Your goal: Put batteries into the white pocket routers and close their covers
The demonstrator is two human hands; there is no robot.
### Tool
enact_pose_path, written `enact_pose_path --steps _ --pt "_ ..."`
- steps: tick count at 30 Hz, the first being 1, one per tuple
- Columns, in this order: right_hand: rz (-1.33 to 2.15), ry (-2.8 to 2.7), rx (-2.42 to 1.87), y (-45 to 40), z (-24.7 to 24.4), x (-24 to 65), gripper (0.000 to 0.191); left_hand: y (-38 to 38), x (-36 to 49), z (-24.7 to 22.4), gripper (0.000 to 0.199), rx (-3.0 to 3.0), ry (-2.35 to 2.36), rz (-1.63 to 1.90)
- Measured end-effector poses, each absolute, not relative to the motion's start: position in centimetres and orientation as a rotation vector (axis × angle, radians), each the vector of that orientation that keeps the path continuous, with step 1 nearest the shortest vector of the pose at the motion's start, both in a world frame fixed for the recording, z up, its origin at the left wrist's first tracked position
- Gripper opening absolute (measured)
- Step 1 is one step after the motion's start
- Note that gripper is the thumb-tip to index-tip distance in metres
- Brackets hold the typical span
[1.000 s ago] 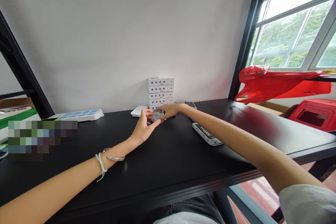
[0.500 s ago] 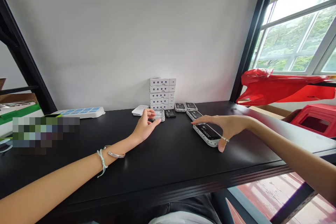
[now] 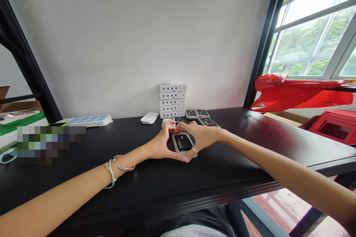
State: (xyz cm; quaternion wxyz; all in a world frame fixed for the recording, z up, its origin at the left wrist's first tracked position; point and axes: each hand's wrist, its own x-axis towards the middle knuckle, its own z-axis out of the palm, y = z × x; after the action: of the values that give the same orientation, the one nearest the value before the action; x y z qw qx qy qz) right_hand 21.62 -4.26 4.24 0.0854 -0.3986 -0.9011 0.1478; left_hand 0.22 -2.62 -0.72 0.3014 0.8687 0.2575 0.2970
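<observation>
A white-framed device with a black battery marked 3000 (image 3: 183, 142) lies on the black table between my two hands. My right hand (image 3: 198, 139) is curved around its right side, fingers at the far edge and thumb at the near corner, gripping it. My left hand (image 3: 162, 144) arches along the device's left side with thumb and fingers apart; its thumb tip meets the right thumb at the near edge. Just beyond the left fingertips is another white device (image 3: 168, 120), partly covered. A dark battery (image 3: 180, 120) next to it is mostly hidden by the right fingers.
White boxes (image 3: 172, 100) are stacked against the wall. Left of them are white covers (image 3: 149, 117) and a power strip (image 3: 90, 120). More battery-fitted devices (image 3: 208, 122) lie right of the stack. A red bag (image 3: 294, 92) and red bin (image 3: 333, 126) stand beyond the table's right edge.
My right hand has moved left with the nearest device, bringing it to the table's middle. My left hand has come slightly nearer and right, its thumb now beside the device.
</observation>
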Motion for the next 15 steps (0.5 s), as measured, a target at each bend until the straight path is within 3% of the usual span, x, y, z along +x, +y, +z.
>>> enact_pose_path --steps 15 --pt "0.282 -2.539 -1.223 -4.0 2.8 21.2 0.028 -2.6 0.4 -0.6 0.103 2.353 0.683 0.797"
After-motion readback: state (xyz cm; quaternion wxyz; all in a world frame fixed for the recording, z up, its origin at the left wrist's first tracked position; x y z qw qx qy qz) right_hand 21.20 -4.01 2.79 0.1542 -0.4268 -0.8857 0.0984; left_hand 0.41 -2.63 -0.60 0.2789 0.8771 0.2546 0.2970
